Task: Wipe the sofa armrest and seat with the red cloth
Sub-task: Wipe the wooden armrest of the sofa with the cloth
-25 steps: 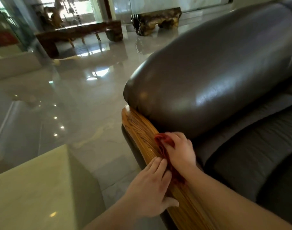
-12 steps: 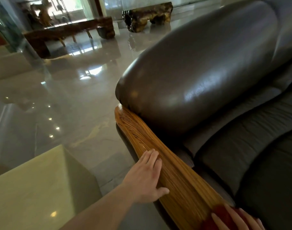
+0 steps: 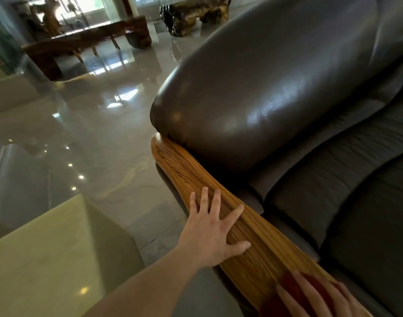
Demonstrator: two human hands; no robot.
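Far left, lower corner: pale greenish block (image 3: 42,266) with a smooth top, standing on the glossy grey floor (image 3: 99,143), dotted with reflected ceiling lights. Further back, upper left: dark wooden bench (image 3: 86,42) before bright windows, and a gnarled root-like stool (image 3: 193,12) just right of it.

Middle: left hand (image 3: 209,234) laid flat on the wooden armrest (image 3: 186,170), fingers spread, palm down, thumb pointing along the grain; grip loose and holding nothing. Armrest running diagonally from upper left toward the lower right edge, its rounded end tucked under the big dark leather bolster (image 3: 276,88).

Lower right: right hand (image 3: 315,298) pressed down on the red cloth (image 3: 294,289), fingers splayed over it, cloth bunched beneath on the near end of the armrest, partly cut off by the bottom edge. Whether curled around the cloth or only pressing on it, hard to tell.

Far right: dark seat cushion (image 3: 347,184), creased, lying beside and below the armrest.
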